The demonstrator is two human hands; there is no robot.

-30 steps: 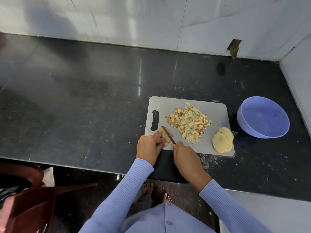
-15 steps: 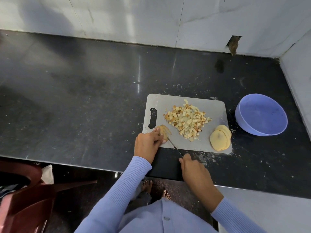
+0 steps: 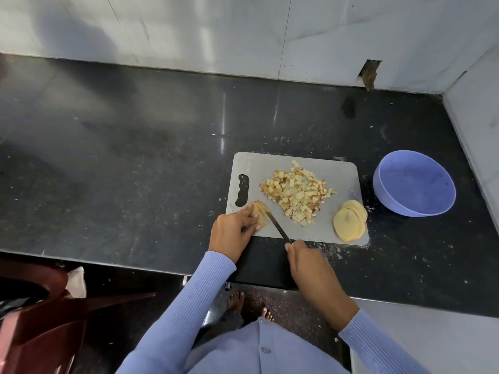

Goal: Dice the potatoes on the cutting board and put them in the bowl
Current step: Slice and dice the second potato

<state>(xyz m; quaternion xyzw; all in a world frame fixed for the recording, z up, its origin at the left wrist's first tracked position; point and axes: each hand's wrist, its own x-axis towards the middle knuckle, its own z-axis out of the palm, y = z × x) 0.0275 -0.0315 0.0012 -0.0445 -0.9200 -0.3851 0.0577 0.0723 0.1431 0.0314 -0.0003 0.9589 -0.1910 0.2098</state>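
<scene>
dark speckled stone counter (image 3: 135,157) fills most of the frame, backed by pale marble-look wall panels (image 3: 216,31) along the top and meeting a side wall at the upper right. right of centre on the counter lies a grey cutting board (image 3: 343,174) with a black handle slot at its left end. a heap of diced potato (image 3: 297,195) sits in the middle of the board, many cubes browned at their edges. at the board's lower right corner rests a short stack of round potato slices (image 3: 349,220), overlapping and leaning on one another. just beyond the board's right edge, apart from it, stands a lilac bowl (image 3: 414,183), upright, with nothing visible inside. at the board's lower left corner the left hand (image 3: 233,232) presses down on a fanned bundle of thin potato slices (image 3: 260,211), fingers curled over them and fingertips touching the top. the right hand (image 3: 310,265), below the board's near edge, grips the handle of a narrow knife (image 3: 278,228); its blade slants up and left, the tip meeting the right side of the held slices. both arms wear ribbed light-blue sleeves (image 3: 189,306), and a matching buttoned garment fills the bottom centre. bare toes show on the floor under the counter edge. a dark reddish plastic chair (image 3: 40,319) occupies the lower left corner, with something white behind it.
</scene>
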